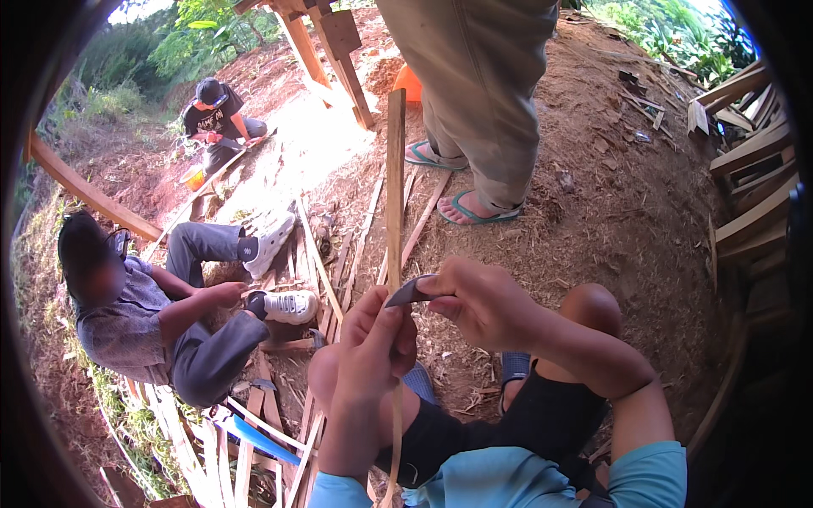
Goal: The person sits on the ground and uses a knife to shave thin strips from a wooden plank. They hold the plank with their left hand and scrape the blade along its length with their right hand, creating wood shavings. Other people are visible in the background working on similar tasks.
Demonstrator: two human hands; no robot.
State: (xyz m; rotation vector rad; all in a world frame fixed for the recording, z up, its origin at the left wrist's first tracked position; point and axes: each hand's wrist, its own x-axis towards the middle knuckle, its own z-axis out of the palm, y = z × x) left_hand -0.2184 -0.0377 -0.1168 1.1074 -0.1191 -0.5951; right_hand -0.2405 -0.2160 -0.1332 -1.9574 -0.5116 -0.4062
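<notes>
A long, narrow wooden strip point(395, 182) stands nearly upright before me, its lower end passing down between my legs. My left hand point(373, 334) is closed around its middle, with the thumb up against a small curled dark grey sheet point(410, 291) that looks like sandpaper. That sheet is pinched between the thumb and fingers of my right hand point(478, 300), just right of the strip. Where the sheet meets the wood, my left fingers hide the contact.
A person in grey trousers and green flip-flops point(483, 210) stands just ahead. Another person point(127, 313) sits at left, beside scattered wooden strips point(364, 220); a third point(216, 127) crouches farther back. Stacked timber point(758, 220) lines the right side. A blue strip-like object point(258, 438) lies lower left.
</notes>
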